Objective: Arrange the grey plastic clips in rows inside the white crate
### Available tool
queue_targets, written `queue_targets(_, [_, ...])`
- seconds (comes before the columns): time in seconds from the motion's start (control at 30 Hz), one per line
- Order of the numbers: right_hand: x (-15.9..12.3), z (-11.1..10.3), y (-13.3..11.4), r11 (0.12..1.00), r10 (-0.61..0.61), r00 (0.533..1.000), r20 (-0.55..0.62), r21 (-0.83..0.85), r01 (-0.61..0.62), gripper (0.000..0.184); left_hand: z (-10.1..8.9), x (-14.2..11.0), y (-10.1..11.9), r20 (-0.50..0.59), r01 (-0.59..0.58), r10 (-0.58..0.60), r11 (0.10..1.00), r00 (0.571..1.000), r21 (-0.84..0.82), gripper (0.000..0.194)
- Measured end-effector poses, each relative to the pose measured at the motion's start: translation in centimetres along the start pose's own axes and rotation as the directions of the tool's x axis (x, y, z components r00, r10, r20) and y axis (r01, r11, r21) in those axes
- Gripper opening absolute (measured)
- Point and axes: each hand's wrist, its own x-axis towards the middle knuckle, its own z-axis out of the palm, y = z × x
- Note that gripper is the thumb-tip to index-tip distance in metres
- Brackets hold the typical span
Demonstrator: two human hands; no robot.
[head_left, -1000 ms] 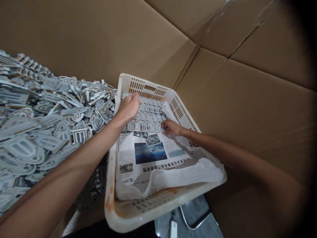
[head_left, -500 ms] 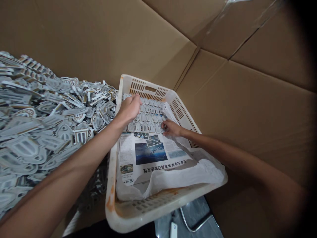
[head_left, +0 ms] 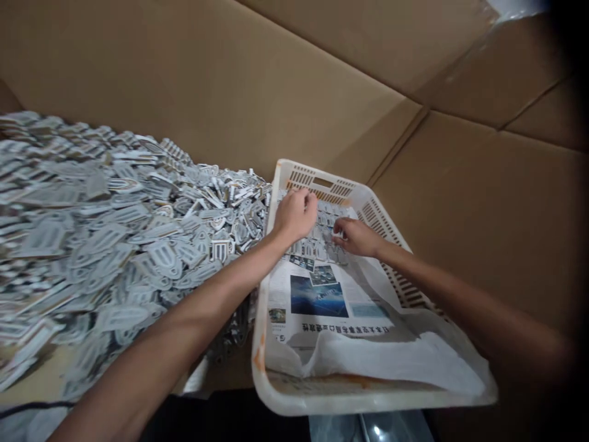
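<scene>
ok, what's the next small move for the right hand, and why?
Probably nudge the grey pieces at the right end of the nearest rows into line: the right hand is already there with its fingers bent, and bare newspaper lies just in front. Blur hides whether it holds a piece.

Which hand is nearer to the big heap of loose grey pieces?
Left: the left hand is in the basket, on the side next to the heap, while the right hand is farther off, toward the basket's other side.
</scene>
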Motion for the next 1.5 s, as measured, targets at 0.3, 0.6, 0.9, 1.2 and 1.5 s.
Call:
queue_targets(0.3, [4.1,-8.4,-11.6,0.958,-0.096,0.925,-0.368,0.219,0.186,0.009,-10.3,-0.5,5.3,-0.083,0.022,-0.005,0.979,0.997,0.203,0.023])
queue_targets(0.6, [6.1,-7.7,-21.4,0.746,-0.574,0.807,-0.139,0.317,0.585,0.059,-20.5,-14.1,3.1,-0.395,0.307,-0.165,0.893,0.904,0.330,0.037])
queue_targets(0.9, [5.3,-2.2,-27.8,0.821,-0.570,0.807,0.153,0.144,0.553,0.125,-15.9,-27.7,-4.0,-0.653,0.566,-0.023,0.522,0.757,0.638,0.058])
queue_targets(1.2, [5.0,-2.1,-30.2,0.849,-0.498,0.842,0.208,-0.081,0.522,0.124,-13.0,-27.1,-6.3,-0.579,0.531,-0.099,0.544,0.810,0.650,0.070])
queue_targets(1.5, [6.1,-2.7,-30.1,0.935,-0.355,0.904,0.238,0.091,0.343,0.142,-12.2,-26.8,-6.1,-0.558,0.440,0.105,0.505,0.823,0.743,0.077])
